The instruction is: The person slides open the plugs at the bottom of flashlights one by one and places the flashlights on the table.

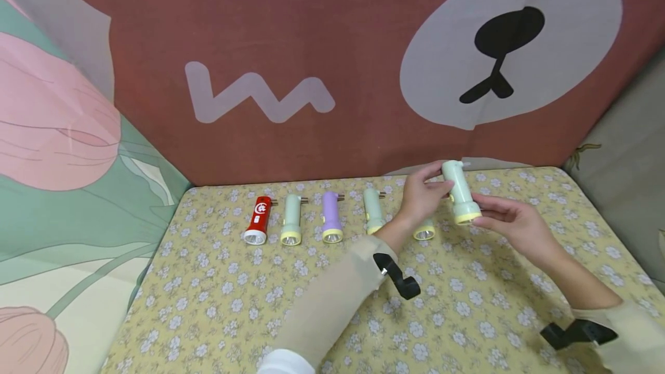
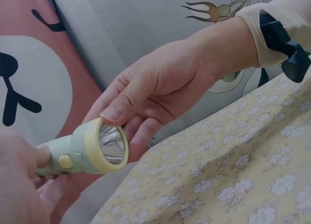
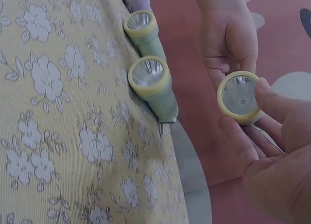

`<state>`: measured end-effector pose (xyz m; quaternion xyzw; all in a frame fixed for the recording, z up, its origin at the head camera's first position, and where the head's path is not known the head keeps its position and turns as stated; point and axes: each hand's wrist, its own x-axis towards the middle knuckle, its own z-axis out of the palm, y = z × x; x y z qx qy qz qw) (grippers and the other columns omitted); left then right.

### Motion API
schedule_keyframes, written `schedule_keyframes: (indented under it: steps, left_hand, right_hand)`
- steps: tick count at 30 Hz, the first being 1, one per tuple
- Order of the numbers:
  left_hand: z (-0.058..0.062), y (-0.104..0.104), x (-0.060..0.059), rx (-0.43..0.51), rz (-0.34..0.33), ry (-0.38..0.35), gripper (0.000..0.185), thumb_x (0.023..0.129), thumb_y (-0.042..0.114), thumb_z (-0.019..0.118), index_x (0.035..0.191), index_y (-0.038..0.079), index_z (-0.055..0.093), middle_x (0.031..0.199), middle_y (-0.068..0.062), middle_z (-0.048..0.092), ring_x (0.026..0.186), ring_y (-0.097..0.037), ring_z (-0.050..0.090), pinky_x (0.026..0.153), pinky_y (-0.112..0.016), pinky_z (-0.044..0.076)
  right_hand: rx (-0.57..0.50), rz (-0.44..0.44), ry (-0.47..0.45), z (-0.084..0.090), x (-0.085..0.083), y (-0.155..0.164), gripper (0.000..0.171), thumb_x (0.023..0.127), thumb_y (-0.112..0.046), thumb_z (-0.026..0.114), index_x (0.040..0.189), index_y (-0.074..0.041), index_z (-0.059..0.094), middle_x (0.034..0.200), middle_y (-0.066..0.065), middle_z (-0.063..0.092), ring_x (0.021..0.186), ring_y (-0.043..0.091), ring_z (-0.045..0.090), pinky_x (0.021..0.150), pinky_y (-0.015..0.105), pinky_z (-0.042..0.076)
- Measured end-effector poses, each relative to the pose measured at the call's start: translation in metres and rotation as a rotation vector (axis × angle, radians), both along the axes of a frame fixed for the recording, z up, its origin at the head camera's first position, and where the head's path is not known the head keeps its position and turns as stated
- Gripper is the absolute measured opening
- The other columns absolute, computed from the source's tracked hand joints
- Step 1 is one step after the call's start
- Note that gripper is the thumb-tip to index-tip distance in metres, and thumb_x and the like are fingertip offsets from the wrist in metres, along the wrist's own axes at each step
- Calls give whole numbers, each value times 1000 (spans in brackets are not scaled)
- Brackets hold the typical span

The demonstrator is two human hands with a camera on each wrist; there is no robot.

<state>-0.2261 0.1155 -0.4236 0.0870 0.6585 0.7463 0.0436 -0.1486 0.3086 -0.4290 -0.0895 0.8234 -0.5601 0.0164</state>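
Hands shared one green torch (image 1: 459, 195) above table's (image 1: 249, 305) far right: L hand (image 1: 422, 196) gripped body, R hand (image 1: 511, 219) pinched lens rim, w/ five others (image 1: 291, 221) lying in row, lenses near.

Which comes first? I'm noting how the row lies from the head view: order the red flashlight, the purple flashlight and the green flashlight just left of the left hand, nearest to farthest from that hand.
From the left hand:
1. Green flashlight, just to its left.
2. Purple flashlight, mid-row.
3. Red flashlight, at the row's far left end.
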Motion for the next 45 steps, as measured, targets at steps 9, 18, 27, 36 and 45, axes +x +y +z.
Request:
schedule_keyframes:
  steps: [9, 18, 27, 36, 45]
  left_hand:
    - [-6, 20, 4, 20, 107, -72, 38, 89, -5, 74, 126, 1, 70, 118, -8, 71, 87, -18, 73, 74, -36, 63]
    - [-13, 38, 12, -1, 196, -112, 36, 91, -3, 73, 126, 3, 70, 119, -3, 72, 92, -16, 73, 71, -18, 57]
    - [-21, 52, 22, 17, 186, -228, 45, 93, -2, 70, 136, 12, 66, 124, -2, 70, 106, -16, 69, 81, -25, 58]
    - [-36, 61, 26, 62, 187, -301, 50, 93, -6, 67, 140, 11, 62, 122, -14, 69, 115, -26, 67, 93, -32, 57]
    - [-47, 70, 28, 125, 232, -312, 51, 92, -13, 63, 141, 1, 58, 136, -21, 62, 125, -35, 60, 102, -38, 52]
  right_hand:
    - [21, 6, -25, -5, -3, 14, 51, 99, -9, 68, 146, 2, 52, 119, -28, 63, 103, -5, 65, 79, 18, 57]
    - [28, 16, -43, -12, -6, 27, 50, 100, -7, 65, 147, 3, 50, 118, -28, 63, 102, -6, 64, 80, 18, 57]
    - [2, 43, -58, -21, -7, 35, 50, 102, -11, 63, 148, 4, 48, 122, -28, 63, 103, -4, 65, 81, 19, 57]
    - [-19, 38, -89, -34, -9, 41, 47, 103, -12, 63, 145, 6, 51, 118, -26, 65, 101, -1, 67, 80, 23, 59]
    - [-55, 46, -119, -46, -14, 41, 48, 102, -12, 64, 144, 8, 51, 116, -23, 67, 100, 1, 68, 80, 24, 59]
